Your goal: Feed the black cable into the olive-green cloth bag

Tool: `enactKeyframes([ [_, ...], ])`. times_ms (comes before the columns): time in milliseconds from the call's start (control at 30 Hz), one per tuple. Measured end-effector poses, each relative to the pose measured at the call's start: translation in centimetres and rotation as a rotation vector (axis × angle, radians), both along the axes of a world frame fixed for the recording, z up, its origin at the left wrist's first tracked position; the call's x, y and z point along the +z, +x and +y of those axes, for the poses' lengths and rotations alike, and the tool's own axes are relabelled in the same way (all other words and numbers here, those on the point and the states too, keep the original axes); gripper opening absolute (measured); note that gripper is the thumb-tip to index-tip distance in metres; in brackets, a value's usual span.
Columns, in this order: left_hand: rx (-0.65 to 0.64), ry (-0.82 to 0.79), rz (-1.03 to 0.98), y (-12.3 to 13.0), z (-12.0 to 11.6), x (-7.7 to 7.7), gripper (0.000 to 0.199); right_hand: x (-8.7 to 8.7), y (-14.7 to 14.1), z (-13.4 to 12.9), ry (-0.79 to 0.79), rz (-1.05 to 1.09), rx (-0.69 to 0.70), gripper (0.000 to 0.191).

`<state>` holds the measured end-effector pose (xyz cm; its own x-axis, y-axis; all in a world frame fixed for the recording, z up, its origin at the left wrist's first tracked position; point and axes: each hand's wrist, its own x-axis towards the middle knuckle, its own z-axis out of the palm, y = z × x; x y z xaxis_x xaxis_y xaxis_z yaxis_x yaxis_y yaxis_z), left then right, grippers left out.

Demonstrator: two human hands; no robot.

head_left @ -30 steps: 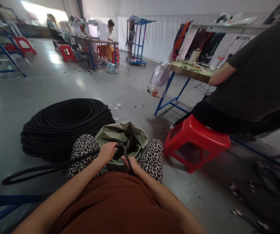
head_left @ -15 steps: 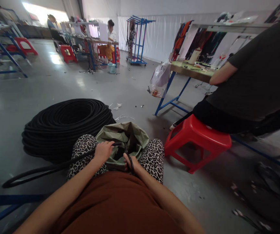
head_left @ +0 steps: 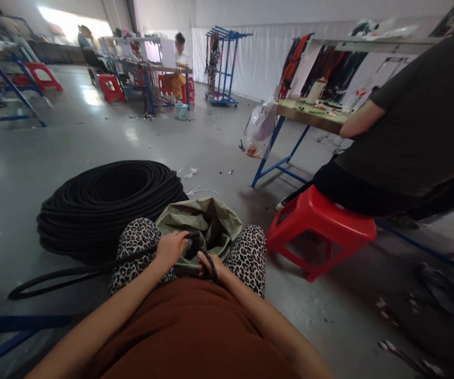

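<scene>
My left hand (head_left: 170,248) is closed round a thick black cord (head_left: 134,257), near the cord's end. From there the cord runs left across my thigh and bends back in a loop beside my leg. My right hand (head_left: 213,267) grips black-handled scissors (head_left: 210,259), with the blades at the cord's end; whether they are open or closed there is too dark to tell. Between my knees, under both hands, stands a green sack (head_left: 227,221) with its mouth wide and dark inside. A big coil of black cord (head_left: 104,195) lies on the floor to the left of the sack.
To the right a co-worker in a dark shirt (head_left: 416,121) sits on a red stool (head_left: 329,221) at a workbench (head_left: 309,116). A plastic bag (head_left: 259,129) hangs from the bench. A blue rack (head_left: 227,63) stands farther back. Blue metal bars (head_left: 17,325) are at lower left.
The scissors have come up to the cord's end. My left hand has shifted slightly right with the cord, and its loop on the left has moved a little up and right.
</scene>
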<state>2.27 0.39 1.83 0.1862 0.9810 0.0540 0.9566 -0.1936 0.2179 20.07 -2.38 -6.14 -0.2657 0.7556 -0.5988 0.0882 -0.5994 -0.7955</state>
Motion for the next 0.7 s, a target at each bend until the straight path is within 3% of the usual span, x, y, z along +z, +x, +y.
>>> enactKeyframes([
  [700,-0.041,-0.02,-0.018,0.34,-0.42,-0.57,0.033,-0.3,0.11,-0.02,0.022,-0.01,0.036,0.04],
])
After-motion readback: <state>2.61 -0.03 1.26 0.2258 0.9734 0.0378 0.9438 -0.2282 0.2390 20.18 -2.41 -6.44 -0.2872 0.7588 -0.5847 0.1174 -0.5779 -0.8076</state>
